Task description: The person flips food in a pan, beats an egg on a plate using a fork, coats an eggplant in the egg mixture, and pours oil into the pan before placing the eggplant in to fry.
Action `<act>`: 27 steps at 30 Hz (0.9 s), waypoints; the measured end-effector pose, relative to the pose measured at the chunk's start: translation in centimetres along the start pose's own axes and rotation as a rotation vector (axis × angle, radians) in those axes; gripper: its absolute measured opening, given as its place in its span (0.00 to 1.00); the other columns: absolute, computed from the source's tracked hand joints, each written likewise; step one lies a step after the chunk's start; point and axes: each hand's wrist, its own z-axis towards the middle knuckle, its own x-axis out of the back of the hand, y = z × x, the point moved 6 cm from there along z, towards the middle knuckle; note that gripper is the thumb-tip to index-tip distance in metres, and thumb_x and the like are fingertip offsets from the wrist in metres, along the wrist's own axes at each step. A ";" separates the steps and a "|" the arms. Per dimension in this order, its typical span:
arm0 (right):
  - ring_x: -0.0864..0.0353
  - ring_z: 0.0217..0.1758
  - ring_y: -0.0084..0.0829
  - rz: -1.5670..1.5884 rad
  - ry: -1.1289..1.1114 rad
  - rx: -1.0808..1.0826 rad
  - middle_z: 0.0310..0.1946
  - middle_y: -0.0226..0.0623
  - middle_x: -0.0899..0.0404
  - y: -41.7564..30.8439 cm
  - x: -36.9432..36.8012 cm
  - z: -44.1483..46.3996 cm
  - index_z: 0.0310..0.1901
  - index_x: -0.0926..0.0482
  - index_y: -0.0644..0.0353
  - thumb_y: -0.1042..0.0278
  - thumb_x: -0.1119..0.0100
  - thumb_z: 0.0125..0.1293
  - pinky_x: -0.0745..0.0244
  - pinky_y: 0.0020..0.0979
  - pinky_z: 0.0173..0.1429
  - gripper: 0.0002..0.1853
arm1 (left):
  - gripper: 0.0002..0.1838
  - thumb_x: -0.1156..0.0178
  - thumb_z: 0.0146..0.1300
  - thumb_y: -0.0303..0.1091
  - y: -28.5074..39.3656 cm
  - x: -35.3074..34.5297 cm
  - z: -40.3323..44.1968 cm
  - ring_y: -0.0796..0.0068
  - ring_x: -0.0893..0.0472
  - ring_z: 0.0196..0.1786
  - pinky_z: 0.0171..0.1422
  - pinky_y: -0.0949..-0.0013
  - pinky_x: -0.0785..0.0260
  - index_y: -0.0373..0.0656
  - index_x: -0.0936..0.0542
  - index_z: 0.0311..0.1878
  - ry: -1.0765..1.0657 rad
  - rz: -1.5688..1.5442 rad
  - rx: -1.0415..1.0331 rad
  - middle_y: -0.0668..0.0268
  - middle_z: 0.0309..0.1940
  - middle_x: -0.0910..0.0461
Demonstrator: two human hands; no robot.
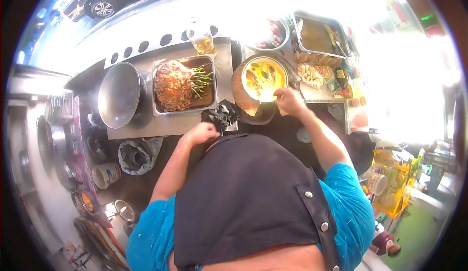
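A round dish (278, 67) with a pale rim and yellow, soup-like food sits on a round wooden board (239, 86) in front of me. My right hand (291, 101) is closed at the dish's near right edge. Glare and the fingers hide what it grips. A crumpled black cloth (223, 115) lies at the counter edge, left of the board. Just beside the cloth, my left hand (202, 133) is curled closed, and its fingertips are hidden. Left of the dish, a metal tray (209, 102) carries a large browned piece of meat (171, 86) and green asparagus stalks (200, 80).
A large wok (119, 95) stands at the left. Behind the tray is a jug of yellow liquid (201, 39). A bowl (280, 46), a deep metal pan (319, 39), bagged food (310, 76) and a bottle (341, 78) crowd the right. A lined bin (139, 156) is below.
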 end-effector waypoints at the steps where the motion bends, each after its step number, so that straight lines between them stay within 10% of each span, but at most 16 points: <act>1: 0.12 0.51 0.44 -0.036 -0.053 0.008 0.40 0.41 0.11 -1.1 -0.8 -1.0 0.55 0.15 0.57 0.69 0.31 0.61 0.18 0.43 0.58 0.19 | 0.11 0.30 0.68 0.39 2.8 -0.7 1.2 0.77 0.18 0.32 0.38 0.70 0.25 0.41 0.16 0.37 0.010 -0.055 -0.012 0.68 0.29 0.15; 3: 0.15 0.57 0.46 -0.111 0.005 0.256 0.46 0.41 0.14 -1.8 -3.0 -1.7 0.65 0.23 0.55 0.66 0.29 0.61 0.21 0.46 0.62 0.29 | 0.13 0.30 0.70 0.39 6.2 -2.5 5.0 0.76 0.17 0.36 0.42 0.70 0.23 0.40 0.17 0.46 0.041 -0.241 -0.060 0.66 0.35 0.14; 7: 0.15 0.51 0.47 -0.106 0.180 0.438 0.42 0.42 0.17 -2.1 -5.9 -1.0 0.54 0.19 0.54 0.67 0.29 0.61 0.19 0.46 0.57 0.19 | 0.23 0.31 0.72 0.40 9.6 -4.1 12.5 0.74 0.15 0.42 0.45 0.69 0.20 0.38 0.24 0.63 0.233 -0.447 0.002 0.62 0.44 0.15; 12: 0.16 0.43 0.45 -0.083 0.351 0.504 0.36 0.41 0.20 -2.3 -4.8 -1.2 0.40 0.19 0.57 0.69 0.32 0.64 0.18 0.43 0.48 0.06 | 0.18 0.36 0.72 0.37 9.6 -3.5 16.8 0.69 0.13 0.38 0.37 0.67 0.17 0.32 0.21 0.57 0.469 -0.506 -0.001 0.58 0.43 0.15; 27: 0.16 0.40 0.41 -0.020 0.300 0.597 0.34 0.36 0.19 -4.9 0.5 -3.6 0.38 0.15 0.57 0.74 0.28 0.59 0.18 0.40 0.45 0.07 | 0.08 0.41 0.70 0.29 11.6 -2.7 11.5 0.66 0.11 0.28 0.28 0.66 0.15 0.33 0.21 0.37 0.687 -0.574 -0.130 0.57 0.30 0.14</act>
